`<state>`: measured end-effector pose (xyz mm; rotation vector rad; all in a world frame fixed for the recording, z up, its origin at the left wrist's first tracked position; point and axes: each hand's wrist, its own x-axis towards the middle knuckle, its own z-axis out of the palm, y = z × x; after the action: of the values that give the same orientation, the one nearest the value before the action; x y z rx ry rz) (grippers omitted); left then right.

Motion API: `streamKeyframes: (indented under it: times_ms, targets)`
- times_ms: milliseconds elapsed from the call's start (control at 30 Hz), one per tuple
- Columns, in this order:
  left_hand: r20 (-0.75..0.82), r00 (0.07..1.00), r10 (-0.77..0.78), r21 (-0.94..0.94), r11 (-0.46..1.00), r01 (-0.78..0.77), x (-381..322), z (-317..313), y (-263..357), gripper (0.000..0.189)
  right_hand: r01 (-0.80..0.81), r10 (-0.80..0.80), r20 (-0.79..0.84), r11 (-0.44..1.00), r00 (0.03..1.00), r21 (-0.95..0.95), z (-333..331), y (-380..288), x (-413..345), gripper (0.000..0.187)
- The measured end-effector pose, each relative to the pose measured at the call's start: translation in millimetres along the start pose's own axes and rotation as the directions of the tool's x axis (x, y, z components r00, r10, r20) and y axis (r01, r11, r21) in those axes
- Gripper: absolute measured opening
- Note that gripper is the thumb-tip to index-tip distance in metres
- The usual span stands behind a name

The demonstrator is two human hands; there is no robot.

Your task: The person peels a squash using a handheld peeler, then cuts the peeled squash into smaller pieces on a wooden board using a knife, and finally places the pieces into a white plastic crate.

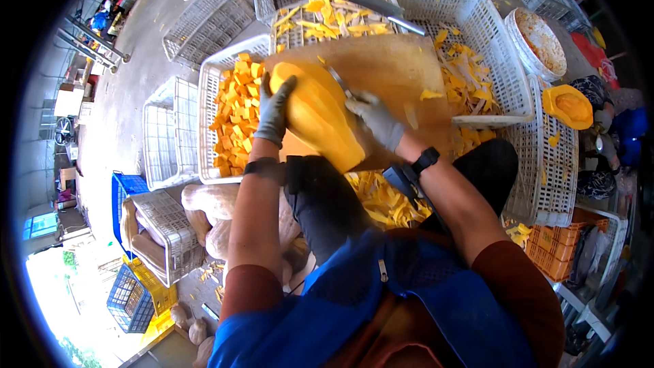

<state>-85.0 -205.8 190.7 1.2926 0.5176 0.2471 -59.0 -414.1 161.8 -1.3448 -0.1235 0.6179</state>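
Observation:
A large peeled butternut-type pumpkin (317,107), bright orange and slightly blurred, lies tilted over a wooden cutting board (396,69). My left hand (274,107), in a grey glove, grips its left side near the far end. In my gloved right hand (375,116) is a peeler (338,81), held along the pumpkin's right side; my fingers partly hide it. A loose strip of peel (430,94) rests on the board. Beyond the board's far edge, a broad-bladed knife (375,5) with a metal handle lies across a crate of peelings.
A white crate of orange cubes (236,117) stands left of the board. Peelings (467,79) fill part of the right crate, and more peelings (391,199) lie below. Unpeeled pumpkins (212,204) sit by my left leg. At far right, a person (605,133) works near a halved pumpkin (567,106).

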Motion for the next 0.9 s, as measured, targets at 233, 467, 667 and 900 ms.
streamKeyframes:
  times_ms: [233, 467, 667, 900]
  targets:
    - [0.029, 0.99, 0.141, 0.084, 0.986, -0.143, 14.4, -66.0, -30.8, 0.047, 0.433, -0.315, 0.301, 0.567, 0.9, -0.701, 6.1, -41.8, -4.2, 0.036]
    - [0.127, 0.91, 0.394, 0.927, 0.28, -0.25, 10.0, 9.1, -0.5, 0.056, 0.421, -0.206, 0.385, 0.176, 0.9, -0.89, -29.5, -36.8, -88.9, 0.038]
    - [0.072, 0.933, 0.352, 0.957, 0.239, -0.164, 6.7, 21.5, 6.2, 0.058, 0.466, -0.27, 0.406, 0.214, 0.873, -0.859, -77.0, 4.0, -173.4, 0.037]
    - [0.127, 0.932, 0.34, 0.981, 0.098, -0.169, 1.9, 67.4, 8.9, 0.056, 0.335, -0.383, 0.214, 0.284, 0.898, -0.898, -15.9, -12.5, -107.2, 0.033]
